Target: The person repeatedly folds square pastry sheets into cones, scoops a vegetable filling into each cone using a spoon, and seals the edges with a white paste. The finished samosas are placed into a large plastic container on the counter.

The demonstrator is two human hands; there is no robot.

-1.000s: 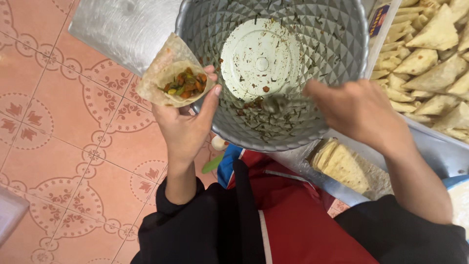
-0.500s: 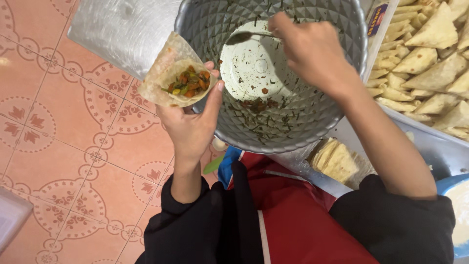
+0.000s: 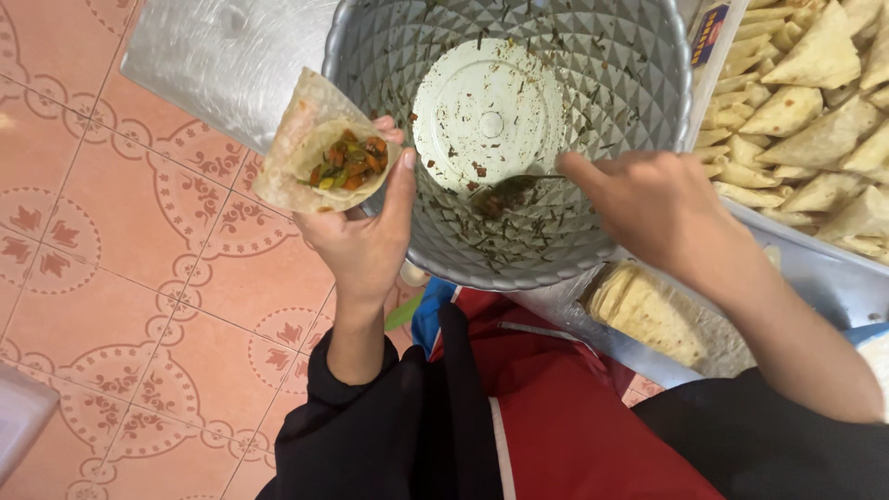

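Head view, looking straight down: your left hand point(image 3: 363, 243) is cupped around a thin pastry sheet point(image 3: 298, 148) folded into a cone, fingers wrapped behind it and the thumb pressed along its right edge. The cone sits left of the big metal bowl point(image 3: 611, 102), just touching its rim, and it's loaded with chopped filling point(image 3: 347, 164) (orange and green bits, looks like veg).

Your right hand point(image 3: 659, 208) is over the near right side of the bowl, fingers pinched tight on the handle of a spoon point(image 3: 505, 190). The spoon's head rests low inside the bowl near the flat bottom, among scattered scraps of filling stuck to the dimpled wall.

To the far right there's a tray point(image 3: 824, 273) piled with folded triangular pastries point(image 3: 815, 102). Nearer you, below the bowl, a stack of flat pastry sheets point(image 3: 648, 315) lies on a metal surface. Patterned pink floor tiles point(image 3: 139, 278) are on the left.
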